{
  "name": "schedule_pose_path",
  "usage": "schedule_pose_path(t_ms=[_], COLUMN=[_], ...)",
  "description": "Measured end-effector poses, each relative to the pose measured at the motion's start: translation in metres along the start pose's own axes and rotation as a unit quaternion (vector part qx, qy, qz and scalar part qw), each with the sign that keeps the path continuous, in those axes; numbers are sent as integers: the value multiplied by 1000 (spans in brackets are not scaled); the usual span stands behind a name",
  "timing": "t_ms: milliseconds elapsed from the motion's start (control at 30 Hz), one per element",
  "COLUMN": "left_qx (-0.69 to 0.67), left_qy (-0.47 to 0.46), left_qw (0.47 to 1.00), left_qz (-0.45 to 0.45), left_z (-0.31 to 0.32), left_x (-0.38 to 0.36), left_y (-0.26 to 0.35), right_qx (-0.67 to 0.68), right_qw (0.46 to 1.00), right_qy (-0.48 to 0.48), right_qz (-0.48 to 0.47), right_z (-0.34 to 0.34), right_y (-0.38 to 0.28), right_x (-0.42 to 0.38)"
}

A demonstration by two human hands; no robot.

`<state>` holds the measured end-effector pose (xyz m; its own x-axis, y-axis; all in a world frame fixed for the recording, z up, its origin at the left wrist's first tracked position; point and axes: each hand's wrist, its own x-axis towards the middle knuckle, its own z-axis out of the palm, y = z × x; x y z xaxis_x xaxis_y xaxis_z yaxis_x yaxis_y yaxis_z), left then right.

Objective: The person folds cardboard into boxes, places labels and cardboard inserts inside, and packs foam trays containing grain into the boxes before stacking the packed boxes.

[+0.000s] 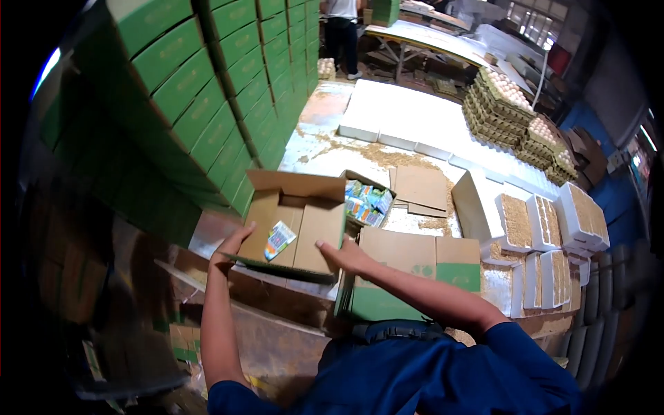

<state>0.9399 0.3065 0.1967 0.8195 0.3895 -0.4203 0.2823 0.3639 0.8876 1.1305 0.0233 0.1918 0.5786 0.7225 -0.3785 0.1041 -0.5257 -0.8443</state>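
An open cardboard box (pixel 319 228) is between my hands, brown inside, with one top flap standing up at its far side. My left hand (pixel 235 243) grips its near left edge. On the right side my right hand (pixel 340 254) holds the wall, thumb over the inside and the other fingers hidden behind the board. A small printed packet (pixel 279 240), white, blue and green, lies on the brown board inside. Just beyond my right hand stands a smaller open box (pixel 354 227) filled with similar packets (pixel 368 202).
Green boxes (pixel 207 114) are stacked high on the left. Flattened cartons (pixel 398 259) lie by my right forearm, cardboard sheets (pixel 420 188) farther off. White foam boxes (pixel 515 218) with grainy filling stand right; egg trays (pixel 501 111) rise behind. A person (pixel 342 31) stands at the back.
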Motion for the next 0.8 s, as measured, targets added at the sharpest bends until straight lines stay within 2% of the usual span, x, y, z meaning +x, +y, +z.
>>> schedule_pose_path(t_ms=[67,100,133,200,267,333,467,533,600,633,733,800], left_qx=[60,64,69,71,54,30,65,6,33,26,32,61], left_qy=[-5,-7,-8,16,3,2,31,26,37,43,25,23], left_qw=[998,998,997,997,998,999,996,998,998,998,999,997], left_qz=[7,-6,-20,-29,-13,-19,-44,-57,-33,-23,-36,-39], left_z=[3,2,1,-1,-4,-3,-1,1,2,-1,-7,3], left_x=[2,0,-1,3,6,3,3,-4,-7,-5,2,2], left_y=[5,8,10,5,3,3,2,7,6,0,-1,14], right_qx=[78,51,58,78,-17,-86,-52,-38,-17,-48,-44,-37], right_qw=[994,997,995,991,998,991,992,993,989,995,993,996], right_qy=[-34,-20,-80,-76,-56,-101,-109,-108,-137,-89,-106,-79], right_qz=[-69,-50,-29,-71,-35,-4,30,25,-53,-18,37,25], right_z=[-4,6,0,5,12,-10,3,0,-6,3,-1,5], right_y=[-22,1,0,10,22,-26,0,-3,-20,-15,-8,6], right_x=[-17,1,3,10,20,-18,-10,-12,-31,-31,-20,-4])
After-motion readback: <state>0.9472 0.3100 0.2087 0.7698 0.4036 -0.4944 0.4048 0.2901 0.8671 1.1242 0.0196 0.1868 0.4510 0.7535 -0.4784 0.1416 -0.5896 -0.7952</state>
